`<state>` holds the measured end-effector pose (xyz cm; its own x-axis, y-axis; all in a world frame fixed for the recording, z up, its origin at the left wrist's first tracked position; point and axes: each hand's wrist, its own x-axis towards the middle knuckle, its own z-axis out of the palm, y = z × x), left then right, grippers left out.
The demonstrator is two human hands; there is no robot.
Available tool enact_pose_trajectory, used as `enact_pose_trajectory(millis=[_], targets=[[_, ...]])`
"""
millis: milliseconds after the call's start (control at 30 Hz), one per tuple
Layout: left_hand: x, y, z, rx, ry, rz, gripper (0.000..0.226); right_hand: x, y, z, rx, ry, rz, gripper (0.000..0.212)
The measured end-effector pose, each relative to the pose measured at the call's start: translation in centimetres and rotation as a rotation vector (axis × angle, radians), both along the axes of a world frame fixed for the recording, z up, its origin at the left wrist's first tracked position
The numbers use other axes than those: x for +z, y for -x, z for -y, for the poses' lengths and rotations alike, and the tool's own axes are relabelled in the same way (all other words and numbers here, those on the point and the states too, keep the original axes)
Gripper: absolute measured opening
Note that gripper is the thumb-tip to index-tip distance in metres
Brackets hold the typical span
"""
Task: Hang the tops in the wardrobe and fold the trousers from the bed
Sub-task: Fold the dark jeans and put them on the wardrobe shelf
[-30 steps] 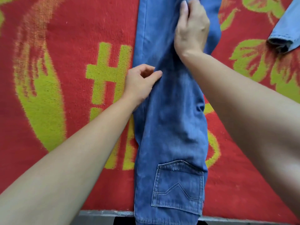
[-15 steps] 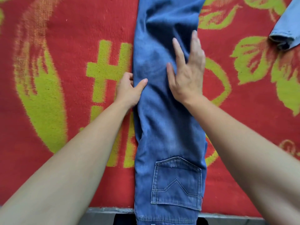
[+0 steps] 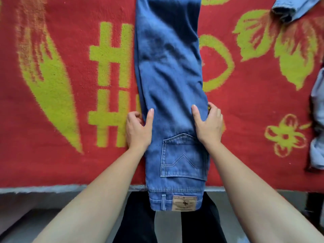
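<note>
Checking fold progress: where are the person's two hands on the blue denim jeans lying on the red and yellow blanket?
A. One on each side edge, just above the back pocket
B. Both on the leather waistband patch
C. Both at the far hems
A: the left hand and right hand grip opposite side edges of the blue denim jeans just above the stitched back pocket.

This looks like a bedroom in a home. A bed (image 3: 43, 188) wears a fuzzy red blanket (image 3: 245, 111) with yellow-green flowers, and blue jeans (image 3: 171, 85) lie on it.
</note>
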<state>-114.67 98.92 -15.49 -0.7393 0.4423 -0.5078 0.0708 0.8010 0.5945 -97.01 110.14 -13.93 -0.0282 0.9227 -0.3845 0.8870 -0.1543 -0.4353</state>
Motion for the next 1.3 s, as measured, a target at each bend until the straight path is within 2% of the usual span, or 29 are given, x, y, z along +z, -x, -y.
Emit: enact_pose_trajectory(millis=[100,200,300,433,533,600,667,700,800,867,1067,1233,1300], targets=[[0.9,-3.5,5.6,-0.176,0.112,0.108,0.062,0.7,-3.8,5.5,-0.174,0.233,-0.101,0.081],[1.5,-5.7,8.8,-0.175,0.142,0.233,0.056,1.1,-6.2,9.7,-0.285,0.433,-0.132,0.074],[1.7,-6.8,10.3,-0.234,0.164,0.236,0.051,1.3,-7.7,12.5,-0.171,0.480,-0.079,0.077],[2.5,-7.9,12.0,-0.225,0.167,0.265,0.056,1.4,-9.5,14.2,-0.200,0.512,-0.075,0.077],[4.1,-8.6,13.2,-0.127,0.096,0.383,0.049,2.3,-11.2,15.3,-0.323,0.762,-0.253,0.079],[5.4,-8.9,14.5,-0.094,0.052,0.460,0.054,3.6,-12.2,16.2,-0.291,0.877,-0.362,0.077],[7.0,-9.7,16.7,-0.034,0.019,0.502,0.071,5.2,-13.2,17.6,-0.247,0.863,-0.454,0.069],[8.2,-10.3,17.9,0.008,-0.007,0.533,0.071,6.4,-13.8,18.4,-0.255,0.842,-0.510,0.065],[12.4,-13.6,21.8,0.145,-0.085,0.649,0.038,9.9,-16.3,21.4,-0.309,0.815,-0.659,0.062],[14.9,-16.0,24.2,0.219,-0.092,0.710,0.030,12.0,-18.3,23.6,-0.315,0.844,-0.696,0.062],[18.5,-22.6,30.1,0.162,0.030,0.730,0.025,13.7,-24.5,29.5,-0.318,0.942,-0.544,0.074],[19.4,-25.0,32.5,0.227,0.081,0.696,0.018,15.2,-26.7,32.4,-0.337,0.954,-0.493,0.052],[19.4,-24.7,32.0,0.243,0.079,0.680,0.013,15.4,-26.7,32.1,-0.350,0.946,-0.494,0.051]])
